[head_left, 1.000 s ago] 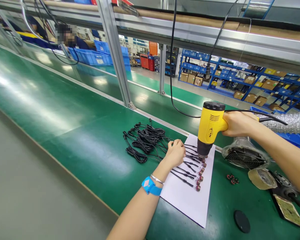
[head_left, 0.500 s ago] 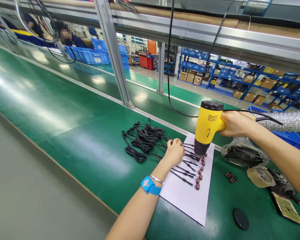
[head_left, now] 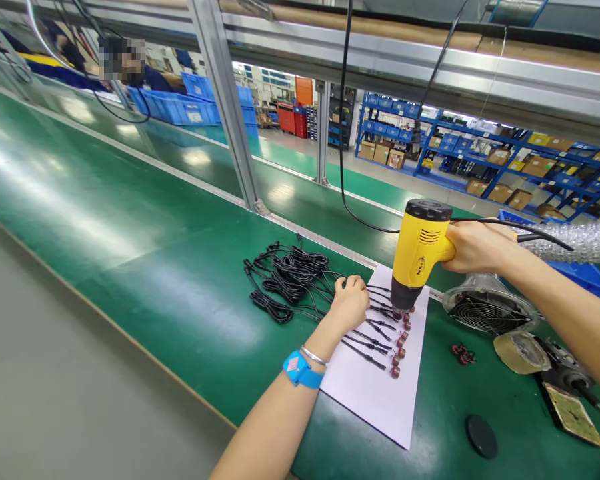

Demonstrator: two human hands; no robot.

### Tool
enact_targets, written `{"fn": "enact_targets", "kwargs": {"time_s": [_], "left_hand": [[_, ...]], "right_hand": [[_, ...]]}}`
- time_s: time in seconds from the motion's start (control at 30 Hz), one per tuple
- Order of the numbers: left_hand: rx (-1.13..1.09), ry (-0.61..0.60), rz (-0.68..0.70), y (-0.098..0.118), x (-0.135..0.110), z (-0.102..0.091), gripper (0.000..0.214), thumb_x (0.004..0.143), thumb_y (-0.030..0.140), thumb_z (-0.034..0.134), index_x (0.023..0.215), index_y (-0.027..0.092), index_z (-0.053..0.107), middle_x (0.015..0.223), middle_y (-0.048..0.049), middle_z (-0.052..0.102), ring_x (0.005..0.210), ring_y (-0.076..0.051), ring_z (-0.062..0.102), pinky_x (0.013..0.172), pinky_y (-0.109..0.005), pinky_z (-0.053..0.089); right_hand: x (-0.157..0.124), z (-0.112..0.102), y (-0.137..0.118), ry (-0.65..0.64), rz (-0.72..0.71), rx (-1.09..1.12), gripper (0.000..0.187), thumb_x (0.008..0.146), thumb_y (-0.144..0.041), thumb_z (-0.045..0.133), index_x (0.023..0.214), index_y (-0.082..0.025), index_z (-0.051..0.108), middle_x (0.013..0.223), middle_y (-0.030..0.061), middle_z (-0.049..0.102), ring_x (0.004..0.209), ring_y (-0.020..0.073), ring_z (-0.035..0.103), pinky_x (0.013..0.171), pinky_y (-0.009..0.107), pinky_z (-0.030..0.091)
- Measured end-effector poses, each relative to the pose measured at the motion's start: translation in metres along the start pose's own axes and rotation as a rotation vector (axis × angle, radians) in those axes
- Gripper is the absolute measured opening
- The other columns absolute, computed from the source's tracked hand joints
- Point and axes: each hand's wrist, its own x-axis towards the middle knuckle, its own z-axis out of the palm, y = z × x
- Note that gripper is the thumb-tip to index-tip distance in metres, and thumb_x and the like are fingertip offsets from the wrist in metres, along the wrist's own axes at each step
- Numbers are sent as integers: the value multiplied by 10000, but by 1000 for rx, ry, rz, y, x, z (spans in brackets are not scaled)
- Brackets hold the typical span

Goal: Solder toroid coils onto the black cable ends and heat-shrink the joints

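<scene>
My right hand (head_left: pixel 480 247) is wrapped around the handle of a yellow heat gun (head_left: pixel 416 250), its dark nozzle pointing down close over the wire ends. Below it lies a white board (head_left: pixel 367 400) with a row of black cable ends running to small copper-and-red round parts (head_left: pixel 401 342). My left hand (head_left: pixel 351 303), with a blue wrist strap and a silver bangle on the wrist, curls its fingers over a black cable at the board's left side; the fingertips are partly hidden. Coiled black cables (head_left: pixel 293 277) are bunched left of that hand.
Right of the board sit a fan in a clear hood (head_left: pixel 487 313), a tape roll (head_left: pixel 523 353), a small red-black bundle (head_left: pixel 463 354) and a black disc (head_left: pixel 481 437). A metal post (head_left: pixel 230 113) rises behind the cables. Another person sits beyond blue bins (head_left: pixel 175 109).
The heat gun in my right hand has shifted slightly right. My left hand keeps its place on the cable.
</scene>
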Motion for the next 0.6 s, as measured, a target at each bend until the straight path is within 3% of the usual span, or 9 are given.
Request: {"fn": "enact_targets", "kwargs": {"time_s": [0.3, 0.6], "left_hand": [[-55, 1, -5, -5, -6, -17, 190, 851, 163, 536, 833, 194, 722, 1097, -112, 617, 1193, -301, 424, 1015, -514, 252], [-128, -116, 21, -14, -15, -33, 124, 823, 248, 646, 788, 246, 764, 911, -66, 634, 1037, -275, 478, 866, -421, 335]], "right_hand": [[-3, -4, -7, -7, -27, 14, 234, 681, -336, 602, 860, -192, 562, 779, 51, 640, 662, 193, 604, 540, 267, 367], [-2, -2, -10, -2, -11, 50, 241, 671, -354, 597, 860, -213, 543, 775, 39, 630, 668, 205, 603, 555, 276, 374]]}}
